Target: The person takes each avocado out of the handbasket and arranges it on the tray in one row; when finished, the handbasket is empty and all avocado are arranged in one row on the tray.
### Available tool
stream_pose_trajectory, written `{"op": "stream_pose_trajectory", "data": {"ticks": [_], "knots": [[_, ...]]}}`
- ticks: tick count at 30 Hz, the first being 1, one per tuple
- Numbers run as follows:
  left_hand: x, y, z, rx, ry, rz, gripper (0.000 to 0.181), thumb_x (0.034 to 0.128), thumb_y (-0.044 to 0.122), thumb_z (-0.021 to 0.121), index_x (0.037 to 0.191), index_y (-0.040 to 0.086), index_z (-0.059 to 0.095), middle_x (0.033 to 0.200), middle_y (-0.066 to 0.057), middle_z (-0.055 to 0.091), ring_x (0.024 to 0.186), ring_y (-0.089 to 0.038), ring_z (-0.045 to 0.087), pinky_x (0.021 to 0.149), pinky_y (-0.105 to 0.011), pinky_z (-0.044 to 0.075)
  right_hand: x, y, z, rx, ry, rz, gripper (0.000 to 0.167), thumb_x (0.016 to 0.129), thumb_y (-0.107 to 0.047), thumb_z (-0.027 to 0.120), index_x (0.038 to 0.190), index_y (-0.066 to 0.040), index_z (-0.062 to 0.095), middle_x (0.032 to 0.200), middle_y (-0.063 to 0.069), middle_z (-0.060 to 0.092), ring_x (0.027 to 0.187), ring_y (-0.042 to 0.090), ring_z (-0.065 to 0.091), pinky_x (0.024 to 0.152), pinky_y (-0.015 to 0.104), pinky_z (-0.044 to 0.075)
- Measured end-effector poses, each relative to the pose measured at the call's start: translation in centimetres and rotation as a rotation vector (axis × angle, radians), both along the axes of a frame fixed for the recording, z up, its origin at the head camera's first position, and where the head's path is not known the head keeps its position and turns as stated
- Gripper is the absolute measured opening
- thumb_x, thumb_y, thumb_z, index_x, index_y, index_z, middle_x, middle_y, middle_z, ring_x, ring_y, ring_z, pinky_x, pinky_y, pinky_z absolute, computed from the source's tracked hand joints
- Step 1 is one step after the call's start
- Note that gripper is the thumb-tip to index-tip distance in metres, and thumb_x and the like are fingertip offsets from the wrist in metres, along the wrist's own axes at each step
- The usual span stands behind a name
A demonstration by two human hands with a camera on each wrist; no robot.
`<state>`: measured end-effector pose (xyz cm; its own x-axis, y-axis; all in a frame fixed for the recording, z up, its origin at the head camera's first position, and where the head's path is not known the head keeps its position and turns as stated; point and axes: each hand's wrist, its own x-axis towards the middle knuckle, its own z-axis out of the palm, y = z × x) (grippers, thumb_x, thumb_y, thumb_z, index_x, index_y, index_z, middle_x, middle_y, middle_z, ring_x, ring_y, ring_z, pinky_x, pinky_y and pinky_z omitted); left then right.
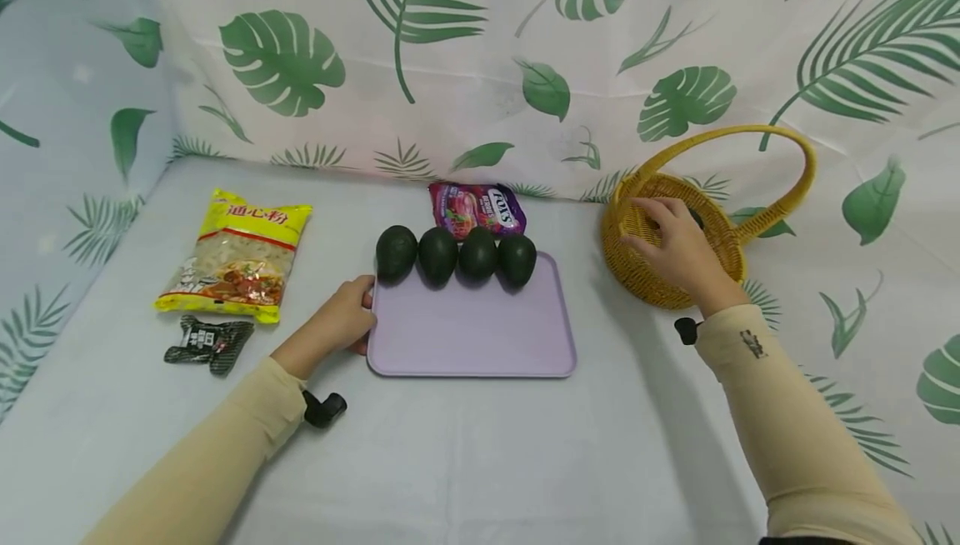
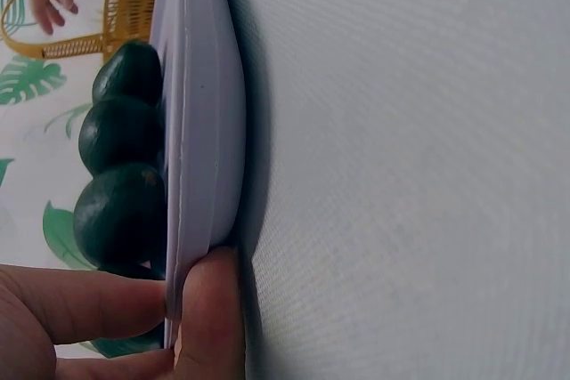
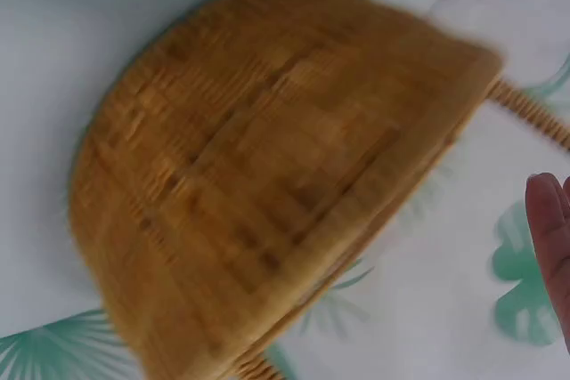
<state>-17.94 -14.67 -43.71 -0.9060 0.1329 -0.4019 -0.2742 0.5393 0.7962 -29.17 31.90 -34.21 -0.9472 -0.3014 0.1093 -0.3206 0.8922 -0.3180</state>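
Note:
My left hand (image 1: 341, 317) pinches the left rim of a lilac tray (image 1: 472, 337), thumb on the outside in the left wrist view. Several dark green avocados (image 1: 477, 257) lie in a row along the tray's far edge. Over the mouth of a yellow wicker basket (image 1: 637, 274) hovers my right hand (image 1: 678, 253), its fingers loosely extended with nothing seen in them. Behind that hand, a dark rounded thing (image 1: 697, 218) partly shows inside the basket; its kind is hard to tell. The right wrist view has the basket's woven side, blurred, and fingertips (image 3: 548, 229) at the right edge.
A purple candy bag (image 1: 480, 210) lies just behind the avocados. At left are a yellow bag of pasta (image 1: 240, 257) and a small black packet (image 1: 208, 343). The basket's tall arched handle (image 1: 806, 170) rises beside the right hand. Leaf-patterned cloth (image 1: 450, 70) hangs behind.

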Motion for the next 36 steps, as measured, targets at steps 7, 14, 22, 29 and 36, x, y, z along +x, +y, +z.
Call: {"op": "stream_pose_trajectory", "data": {"ticks": [7, 14, 22, 29, 36], "knots": [[-0.1, 0.0, -0.1, 0.008, -0.003, 0.007, 0.073, 0.0854, -0.005, 0.046, 0.154, -0.005, 0.02, 0.115, -0.022, 0.04, 0.081, -0.028, 0.058, 0.053, -0.032, 0.06, -1.9, 3.5, -0.1, 0.038, -0.093, -0.105, 0.074, 0.096, -0.049, 0.057, 0.155, -0.011, 0.032, 0.151, 0.03, 0.025, 0.131, 0.054, 0.033, 0.104, 0.073, 0.033], [-0.1, 0.0, -0.3, 0.034, 0.004, 0.02, 0.072, 0.0837, -0.007, 0.045, 0.152, -0.006, 0.022, 0.112, -0.02, 0.041, 0.076, -0.027, 0.058, 0.051, -0.033, 0.06, -4.2, 5.7, 0.2, 0.075, -0.153, -0.152, 0.075, 0.098, -0.05, 0.051, 0.156, -0.01, 0.027, 0.155, 0.035, 0.015, 0.133, 0.06, 0.026, 0.102, 0.077, 0.03], [-0.2, -0.1, -0.2, 0.041, 0.013, 0.023, 0.073, 0.0825, -0.007, 0.045, 0.152, -0.005, 0.023, 0.111, -0.021, 0.041, 0.078, -0.028, 0.058, 0.05, -0.033, 0.061, -6.5, 6.6, 1.6, 0.157, -0.256, -0.222, 0.085, 0.095, -0.061, 0.046, 0.159, -0.012, 0.019, 0.153, 0.04, 0.008, 0.132, 0.063, 0.022, 0.101, 0.08, 0.027], [-0.3, -0.2, -0.3, 0.032, 0.021, 0.039, 0.073, 0.0816, -0.008, 0.046, 0.152, -0.004, 0.026, 0.112, -0.022, 0.041, 0.076, -0.028, 0.057, 0.048, -0.033, 0.06, -9.7, 7.9, 1.7, 0.235, -0.296, -0.167, 0.086, 0.096, -0.058, 0.049, 0.155, -0.001, 0.023, 0.146, 0.044, 0.02, 0.13, 0.063, 0.022, 0.105, 0.079, 0.023], [-0.4, -0.1, -0.4, -0.017, 0.028, 0.039, 0.071, 0.0838, -0.006, 0.048, 0.152, -0.003, 0.028, 0.111, -0.02, 0.042, 0.079, -0.028, 0.056, 0.046, -0.03, 0.058, -11.6, 9.5, 0.7, 0.264, -0.52, -0.146, 0.083, 0.097, -0.039, 0.059, 0.156, 0.001, 0.015, 0.15, 0.042, 0.015, 0.133, 0.065, 0.014, 0.104, 0.08, 0.019]]}}
